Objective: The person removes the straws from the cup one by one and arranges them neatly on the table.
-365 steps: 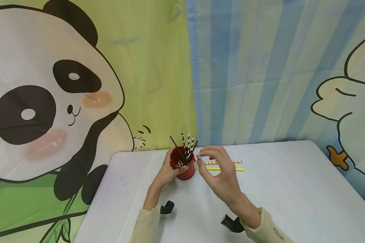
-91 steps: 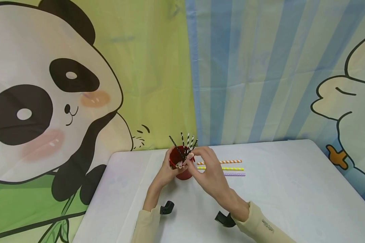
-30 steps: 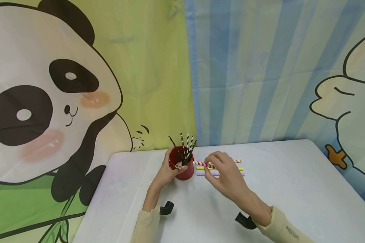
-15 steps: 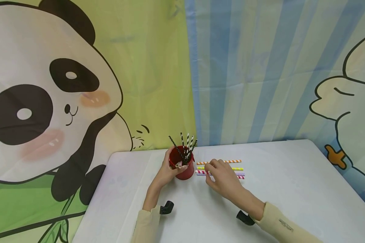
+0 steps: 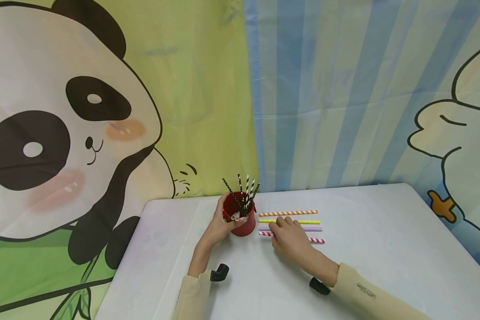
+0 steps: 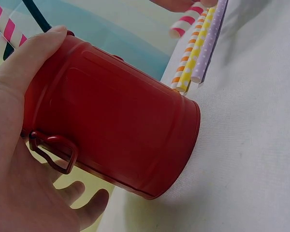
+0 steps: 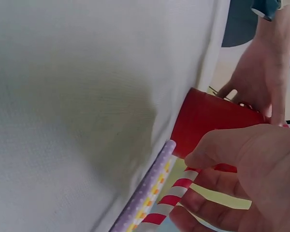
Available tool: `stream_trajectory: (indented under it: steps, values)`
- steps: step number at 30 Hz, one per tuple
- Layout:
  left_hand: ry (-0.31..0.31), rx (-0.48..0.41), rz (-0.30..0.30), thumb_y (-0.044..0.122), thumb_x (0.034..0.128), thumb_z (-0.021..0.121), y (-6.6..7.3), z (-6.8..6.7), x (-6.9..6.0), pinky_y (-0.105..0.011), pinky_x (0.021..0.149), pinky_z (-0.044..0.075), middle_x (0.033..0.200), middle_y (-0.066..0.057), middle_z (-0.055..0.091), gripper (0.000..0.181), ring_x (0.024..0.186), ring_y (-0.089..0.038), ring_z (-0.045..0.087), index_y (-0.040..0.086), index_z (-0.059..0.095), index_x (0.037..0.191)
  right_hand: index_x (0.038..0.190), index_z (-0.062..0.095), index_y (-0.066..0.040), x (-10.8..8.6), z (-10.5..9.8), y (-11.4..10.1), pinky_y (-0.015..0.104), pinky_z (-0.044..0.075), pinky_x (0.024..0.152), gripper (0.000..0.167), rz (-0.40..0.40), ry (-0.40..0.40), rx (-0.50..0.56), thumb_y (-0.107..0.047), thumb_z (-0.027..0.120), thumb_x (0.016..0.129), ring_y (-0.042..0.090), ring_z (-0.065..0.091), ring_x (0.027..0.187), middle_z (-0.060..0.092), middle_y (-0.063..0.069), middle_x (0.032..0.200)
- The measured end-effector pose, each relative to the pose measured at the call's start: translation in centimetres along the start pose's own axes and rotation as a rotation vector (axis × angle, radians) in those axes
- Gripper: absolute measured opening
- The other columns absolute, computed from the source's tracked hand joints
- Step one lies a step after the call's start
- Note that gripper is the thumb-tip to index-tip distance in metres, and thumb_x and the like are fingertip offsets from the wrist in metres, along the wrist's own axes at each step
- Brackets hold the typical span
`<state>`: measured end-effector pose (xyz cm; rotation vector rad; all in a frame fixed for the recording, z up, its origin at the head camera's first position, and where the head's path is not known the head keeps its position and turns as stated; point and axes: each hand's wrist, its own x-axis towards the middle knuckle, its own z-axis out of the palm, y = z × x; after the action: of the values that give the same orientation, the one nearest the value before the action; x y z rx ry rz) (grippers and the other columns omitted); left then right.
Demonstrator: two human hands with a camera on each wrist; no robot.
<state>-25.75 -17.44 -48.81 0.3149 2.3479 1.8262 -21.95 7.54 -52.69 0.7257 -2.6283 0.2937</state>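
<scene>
The left hand (image 5: pixel 219 229) grips a red bucket (image 5: pixel 244 229) with its thumb over the rim. Black-and-white straws (image 5: pixel 248 192) stand in the bucket, and pinkish straw ends (image 5: pixel 236 217) show by the thumb. To the right, the right hand (image 5: pixel 294 241) pinches a red-and-white striped straw (image 5: pixel 317 240) low over the table, its middle hidden under the fingers. In the right wrist view that straw (image 7: pixel 170 200) lies between thumb and fingers. Above it in the head view lie a purple dotted straw (image 5: pixel 313 229), a yellow one (image 5: pixel 309 222) and an orange-striped one (image 5: pixel 288 213).
The white table (image 5: pixel 368 231) reaches to a curtain (image 5: pixel 312 111) behind it with a panda print on the left. A black wrist device (image 5: pixel 220 272) sits at the left sleeve, another (image 5: pixel 319 286) at the right.
The right hand has brought the red-and-white straw down from beside the bucket to the near side of the purple one. The left hand and the bucket have stayed put.
</scene>
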Motion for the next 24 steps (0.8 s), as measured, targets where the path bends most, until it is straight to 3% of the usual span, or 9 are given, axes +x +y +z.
stream_trajectory:
  steps: [15, 24]
  values:
    - [0.003, 0.004, -0.011, 0.023, 0.0842, 0.081, -0.19, 0.04, 0.09, -0.057, 0.112, 0.041, 0.157, -0.012, 0.035, 0.100, 0.148, -0.034, 0.031, 0.024, 0.016, 0.159, 0.087, 0.064, -0.010, -0.21, 0.82, -0.20, 0.036, 0.041, 0.063, 0.014, 0.011, -0.042, -0.058, -0.009, 0.075, 0.079, 0.026, 0.052, 0.075, 0.056, 0.006, 0.081]
    - [0.005, 0.001, -0.013, 0.023, 0.0841, 0.081, -0.11, 0.05, 0.08, -0.057, 0.112, 0.041, 0.158, -0.013, 0.034, 0.101, 0.148, -0.035, 0.030, 0.024, 0.015, 0.159, 0.083, 0.063, -0.010, -0.32, 1.18, -0.01, 0.038, 0.042, 0.063, 0.012, 0.014, -0.055, -0.036, -0.007, 0.075, 0.080, 0.028, 0.054, 0.076, 0.057, 0.007, 0.081]
